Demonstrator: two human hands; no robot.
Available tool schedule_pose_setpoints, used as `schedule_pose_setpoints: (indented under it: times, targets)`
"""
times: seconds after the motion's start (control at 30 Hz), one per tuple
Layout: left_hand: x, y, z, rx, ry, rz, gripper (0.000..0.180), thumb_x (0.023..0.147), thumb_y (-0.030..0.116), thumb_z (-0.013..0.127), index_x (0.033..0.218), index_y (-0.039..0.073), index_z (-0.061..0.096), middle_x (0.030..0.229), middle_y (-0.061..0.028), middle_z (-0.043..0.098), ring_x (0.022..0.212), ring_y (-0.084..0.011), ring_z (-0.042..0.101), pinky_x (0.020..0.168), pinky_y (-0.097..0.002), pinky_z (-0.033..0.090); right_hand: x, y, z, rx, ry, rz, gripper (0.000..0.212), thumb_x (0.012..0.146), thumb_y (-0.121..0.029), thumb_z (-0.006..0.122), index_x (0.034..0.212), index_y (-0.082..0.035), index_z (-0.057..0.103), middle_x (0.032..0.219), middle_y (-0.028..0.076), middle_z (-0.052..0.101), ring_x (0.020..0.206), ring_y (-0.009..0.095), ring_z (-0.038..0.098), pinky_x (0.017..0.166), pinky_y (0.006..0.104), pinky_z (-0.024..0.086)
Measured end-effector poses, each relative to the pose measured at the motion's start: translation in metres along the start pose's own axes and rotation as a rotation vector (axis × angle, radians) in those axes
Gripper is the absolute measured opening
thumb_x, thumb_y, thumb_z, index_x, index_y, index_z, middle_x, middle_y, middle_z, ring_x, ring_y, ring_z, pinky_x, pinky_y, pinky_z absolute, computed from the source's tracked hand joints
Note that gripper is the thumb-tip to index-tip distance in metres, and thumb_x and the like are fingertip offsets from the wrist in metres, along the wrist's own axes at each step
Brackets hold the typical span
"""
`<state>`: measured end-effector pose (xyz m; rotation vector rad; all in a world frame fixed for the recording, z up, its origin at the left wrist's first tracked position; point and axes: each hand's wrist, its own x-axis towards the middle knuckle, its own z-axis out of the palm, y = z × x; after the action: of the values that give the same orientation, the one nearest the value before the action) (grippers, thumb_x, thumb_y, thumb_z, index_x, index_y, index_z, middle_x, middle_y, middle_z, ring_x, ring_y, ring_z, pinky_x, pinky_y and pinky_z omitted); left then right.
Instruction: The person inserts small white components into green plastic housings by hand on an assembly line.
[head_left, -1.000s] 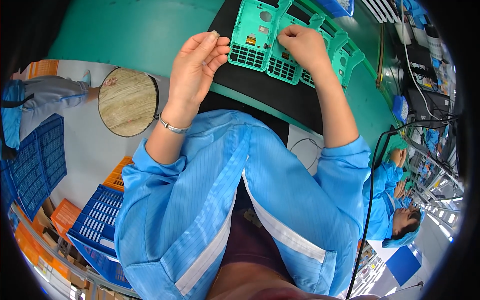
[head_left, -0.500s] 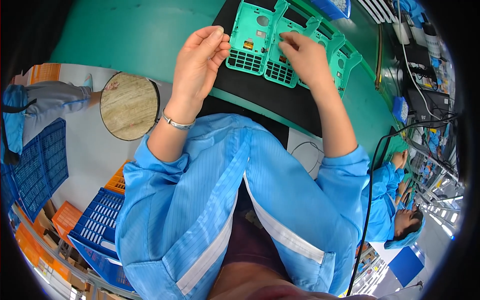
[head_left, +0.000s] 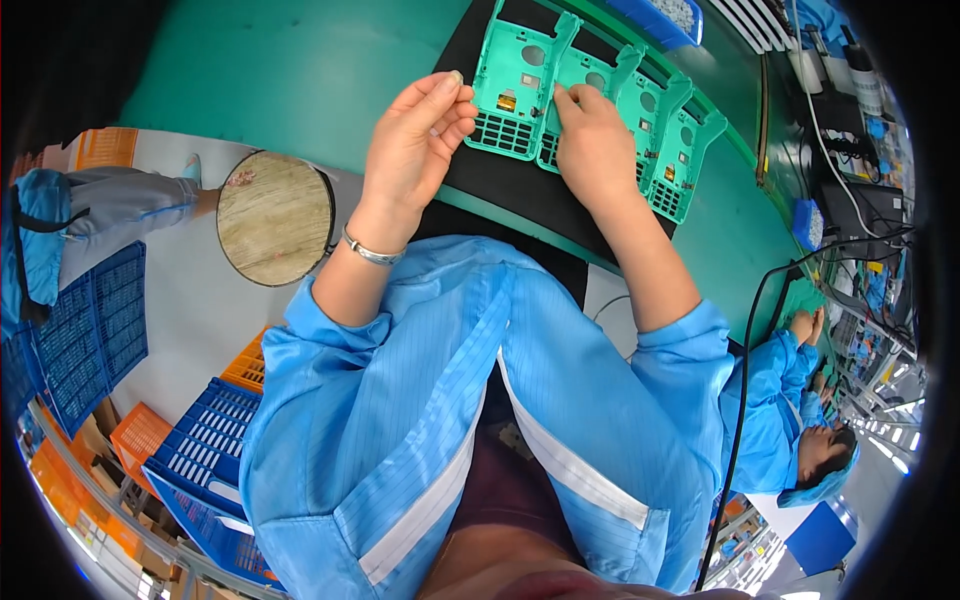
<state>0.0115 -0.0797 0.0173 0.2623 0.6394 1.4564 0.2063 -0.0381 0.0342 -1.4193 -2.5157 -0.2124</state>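
Several green plastic housings stand side by side in a row on a black mat (head_left: 510, 190); each has a round hole and a grid of slots at its near end. My left hand (head_left: 415, 145) is raised at the near left of the leftmost housing (head_left: 510, 80), its fingertips pinched. Whatever they hold, if anything, is too small to make out. My right hand (head_left: 597, 150) reaches over the second housing (head_left: 575, 72), covering part of its grid. Its thumb and forefinger close together at the edge between these two housings; nothing nameable shows in them.
The mat lies on a green worktop (head_left: 290, 80). A blue bin of small white parts (head_left: 675, 15) stands beyond the housings, another blue bin (head_left: 808, 222) to the right. A round stool (head_left: 275, 220) and blue crates (head_left: 200, 440) are at left. A co-worker (head_left: 780, 410) sits at right.
My right hand has moved left across the second housing to its left edge. My left hand stays pinched beside the first housing. The whole view has shifted slightly.
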Motion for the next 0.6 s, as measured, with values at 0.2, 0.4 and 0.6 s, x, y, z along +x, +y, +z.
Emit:
schedule_pose_setpoints:
  times: [0.2,0.4,0.6]
  targets:
    - [-0.01,0.004,-0.003,-0.075,-0.021,-0.083,0.015,0.086,0.015,0.056,0.097,0.004,0.058,0.086,-0.0055,0.062,0.076,-0.0113,0.06,0.067,-0.0212,0.05,0.014,-0.028,-0.037,0.862,-0.08,0.294,0.022,0.081,-0.011,0.059,0.101,-0.003,0.061,0.095,0.007,0.06,0.082,0.014,0.058,0.073,0.0244,0.046]
    - [-0.012,0.0,-0.004,-0.086,-0.06,-0.092,0.016,0.087,0.014,0.056,0.098,0.004,0.056,0.087,-0.0054,0.061,0.077,-0.0114,0.06,0.069,-0.0213,0.05,0.028,-0.061,-0.04,1.12,-0.152,0.362,0.018,0.08,-0.015,0.061,0.092,-0.002,0.064,0.083,0.004,0.062,0.075,0.011,0.058,0.067,0.023,0.046]
    - [-0.013,0.006,-0.009,-0.109,-0.011,-0.066,0.016,0.086,0.009,0.055,0.1,0.001,0.055,0.09,-0.0077,0.061,0.081,-0.0128,0.06,0.074,-0.0237,0.051,0.021,-0.056,-0.031,1.155,-0.176,0.399,0.017,0.08,-0.013,0.06,0.093,-0.002,0.064,0.085,0.006,0.062,0.073,0.012,0.057,0.066,0.0237,0.046]
